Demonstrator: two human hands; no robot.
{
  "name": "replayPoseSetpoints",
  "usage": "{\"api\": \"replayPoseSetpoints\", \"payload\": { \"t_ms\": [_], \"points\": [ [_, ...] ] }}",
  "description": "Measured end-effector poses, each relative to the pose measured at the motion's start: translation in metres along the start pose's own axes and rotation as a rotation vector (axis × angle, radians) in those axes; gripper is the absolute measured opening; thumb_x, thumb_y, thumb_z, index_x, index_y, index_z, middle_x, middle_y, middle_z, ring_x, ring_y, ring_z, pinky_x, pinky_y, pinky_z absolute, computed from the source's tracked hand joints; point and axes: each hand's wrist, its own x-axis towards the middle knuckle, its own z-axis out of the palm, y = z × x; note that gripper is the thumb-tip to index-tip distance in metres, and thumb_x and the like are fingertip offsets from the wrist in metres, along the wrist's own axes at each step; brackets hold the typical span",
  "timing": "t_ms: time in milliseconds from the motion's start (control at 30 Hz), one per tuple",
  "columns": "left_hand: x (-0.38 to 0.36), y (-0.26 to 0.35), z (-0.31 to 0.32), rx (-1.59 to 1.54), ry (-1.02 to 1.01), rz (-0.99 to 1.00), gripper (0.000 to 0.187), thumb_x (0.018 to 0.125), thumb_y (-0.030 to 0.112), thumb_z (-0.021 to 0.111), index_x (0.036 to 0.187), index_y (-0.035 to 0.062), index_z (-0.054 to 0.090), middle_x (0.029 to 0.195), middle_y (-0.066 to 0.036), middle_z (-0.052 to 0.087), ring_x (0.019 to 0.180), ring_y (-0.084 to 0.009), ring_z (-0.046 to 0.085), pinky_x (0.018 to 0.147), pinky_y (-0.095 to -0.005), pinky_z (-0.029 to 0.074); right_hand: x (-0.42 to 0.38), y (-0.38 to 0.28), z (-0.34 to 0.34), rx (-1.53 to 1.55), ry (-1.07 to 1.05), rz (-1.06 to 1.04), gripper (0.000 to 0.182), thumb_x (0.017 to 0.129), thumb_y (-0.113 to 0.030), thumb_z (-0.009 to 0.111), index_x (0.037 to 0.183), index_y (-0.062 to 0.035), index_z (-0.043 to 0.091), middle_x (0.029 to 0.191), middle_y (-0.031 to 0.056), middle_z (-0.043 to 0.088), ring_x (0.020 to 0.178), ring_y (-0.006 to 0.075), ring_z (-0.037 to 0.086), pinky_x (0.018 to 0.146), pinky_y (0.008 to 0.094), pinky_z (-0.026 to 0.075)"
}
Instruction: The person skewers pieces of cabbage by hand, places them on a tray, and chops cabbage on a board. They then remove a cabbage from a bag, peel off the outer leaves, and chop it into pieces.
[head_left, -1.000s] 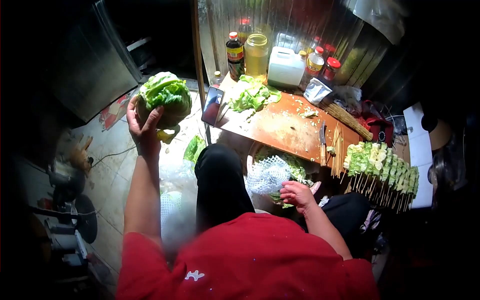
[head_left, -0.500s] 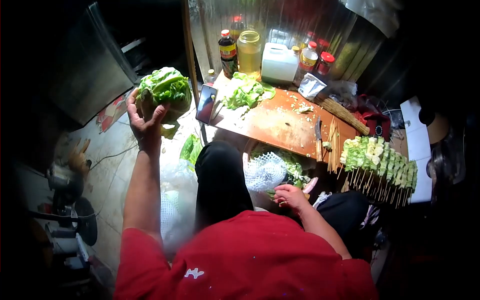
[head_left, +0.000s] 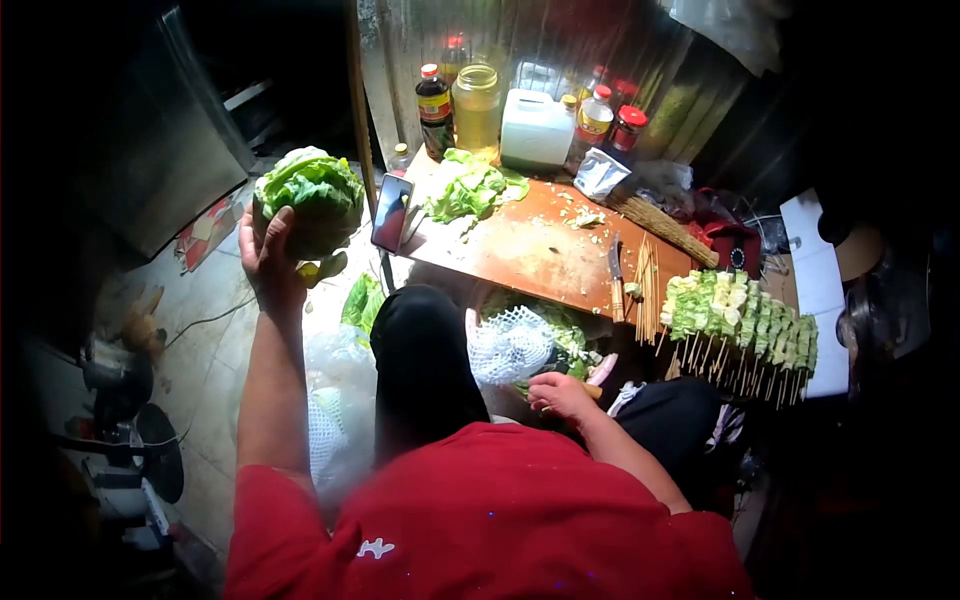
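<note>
Raised at the left, my left hand [head_left: 272,255] is closed around a round head of lettuce [head_left: 312,200], thumb on its near side and leaves facing up. Low in front of my body, my right hand [head_left: 560,393] has its fingers curled in. A short tan, handle-like piece [head_left: 594,390] shows beside it; what the fingers hold I cannot tell. Just beyond that hand, a white foam net [head_left: 512,345] lies over a container with green leaf scraps [head_left: 568,335]. Between my left forearm and knee stands a clear plastic bag [head_left: 340,400], with a loose lettuce leaf [head_left: 362,300] above it.
On the wooden board [head_left: 540,250] lie lettuce leaves [head_left: 470,185], a knife [head_left: 616,280] and bare skewers [head_left: 648,290]. Threaded green skewers [head_left: 740,320] overhang its right end. A phone [head_left: 392,213] leans at the left edge; bottles and a white jug [head_left: 537,130] line the back.
The lettuce in my left hand has turned and dropped slightly. My right hand keeps near the foam net, and the tan piece now shows beside it. The whole view has shifted a little.
</note>
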Motion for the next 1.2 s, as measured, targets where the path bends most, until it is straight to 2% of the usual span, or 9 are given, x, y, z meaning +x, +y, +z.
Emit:
{"api": "replayPoseSetpoints", "payload": {
  "t_ms": [100, 233, 500, 733, 833, 867, 1000, 1167, 1200],
  "points": [
    [-0.007, 0.007, 0.007, -0.08, 0.014, -0.09, 0.054, 0.084, 0.022, 0.07, 0.127, 0.0023, 0.045, 0.114, -0.009, 0.056, 0.103, -0.0182, 0.056, 0.088, -0.0302, 0.047, -0.001, 0.001, 0.0, 0.014, 0.006, 0.0, 0.027, 0.083, -0.013, 0.063, 0.106, 0.0016, 0.06, 0.08, 0.0065, 0.063, 0.067, 0.0129, 0.06, 0.058, 0.0258, 0.049],
    [0.001, 0.0, -0.003, -0.04, -0.003, -0.038, 0.059, 0.081, 0.02, 0.073, 0.128, 0.0016, 0.044, 0.115, -0.009, 0.056, 0.104, -0.0187, 0.056, 0.091, -0.0306, 0.046, 0.009, 0.01, -0.007, -0.099, -0.04, -0.007, 0.032, 0.086, -0.019, 0.064, 0.113, -0.0025, 0.059, 0.091, 0.0067, 0.067, 0.075, 0.0145, 0.065, 0.062, 0.025, 0.05],
    [0.002, 0.001, -0.002, 0.043, 0.032, 0.003, 0.07, 0.077, 0.014, 0.077, 0.134, -0.0005, 0.038, 0.123, -0.012, 0.053, 0.114, -0.0221, 0.052, 0.099, -0.0342, 0.042, 0.016, 0.02, -0.01, -0.091, -0.035, -0.015, 0.031, 0.084, -0.015, 0.066, 0.111, 0.0001, 0.06, 0.09, 0.0091, 0.067, 0.073, 0.0148, 0.064, 0.064, 0.0245, 0.051],
    [0.004, 0.001, -0.004, 0.0, -0.012, 0.05, 0.057, 0.086, 0.02, 0.066, 0.133, -0.001, 0.041, 0.121, -0.012, 0.055, 0.109, -0.0223, 0.055, 0.094, -0.0328, 0.045, 0.018, 0.022, -0.008, -0.106, -0.018, -0.044, 0.028, 0.084, -0.011, 0.066, 0.108, 0.0016, 0.061, 0.085, 0.007, 0.065, 0.07, 0.0132, 0.061, 0.063, 0.0243, 0.05],
    [0.011, -0.009, -0.017, 0.673, -0.09, 0.438, 0.048, 0.09, 0.028, 0.061, 0.125, -0.001, 0.049, 0.116, -0.012, 0.057, 0.105, -0.0203, 0.057, 0.092, -0.0312, 0.047, 0.024, 0.031, -0.01, -0.173, -0.013, -0.102, 0.026, 0.083, -0.01, 0.065, 0.107, 0.0015, 0.062, 0.083, 0.0058, 0.064, 0.069, 0.0118, 0.059, 0.061, 0.0231, 0.048],
    [0.013, -0.006, -0.014, -0.066, -0.039, -0.108, 0.045, 0.091, 0.033, 0.058, 0.121, -0.0009, 0.052, 0.113, -0.013, 0.059, 0.103, -0.0202, 0.058, 0.091, -0.0324, 0.047, 0.024, 0.033, -0.01, -0.149, -0.011, -0.094, 0.026, 0.083, -0.009, 0.064, 0.106, 0.0011, 0.062, 0.083, 0.005, 0.064, 0.068, 0.0114, 0.059, 0.06, 0.0229, 0.047],
    [0.003, 0.0, 0.001, -0.289, -0.029, -0.131, 0.043, 0.091, 0.032, 0.057, 0.118, -0.0018, 0.054, 0.109, -0.013, 0.061, 0.098, -0.0219, 0.06, 0.09, -0.033, 0.047, 0.02, 0.03, -0.01, -0.186, -0.001, -0.096, 0.026, 0.083, -0.01, 0.065, 0.107, 0.0004, 0.061, 0.082, 0.0046, 0.064, 0.067, 0.0115, 0.059, 0.059, 0.0231, 0.047],
    [0.01, -0.009, -0.016, 0.098, -0.021, 0.143, 0.037, 0.09, 0.027, 0.059, 0.115, -0.0005, 0.057, 0.11, -0.009, 0.061, 0.102, -0.0197, 0.059, 0.091, -0.034, 0.048, 0.02, 0.029, -0.01, -0.23, -0.008, -0.078, 0.027, 0.082, -0.014, 0.067, 0.105, 0.0006, 0.064, 0.085, 0.0061, 0.066, 0.073, 0.013, 0.061, 0.065, 0.0256, 0.05],
    [0.003, 0.004, -0.005, -0.039, 0.018, 0.037, 0.031, 0.09, 0.021, 0.061, 0.116, 0.0038, 0.059, 0.113, -0.011, 0.06, 0.104, -0.0216, 0.059, 0.09, -0.0345, 0.048, 0.017, 0.026, -0.009, -0.239, -0.016, -0.075, 0.027, 0.082, -0.014, 0.067, 0.105, 0.0006, 0.064, 0.085, 0.0061, 0.066, 0.073, 0.013, 0.061, 0.065, 0.0256, 0.05]
  ]
}}
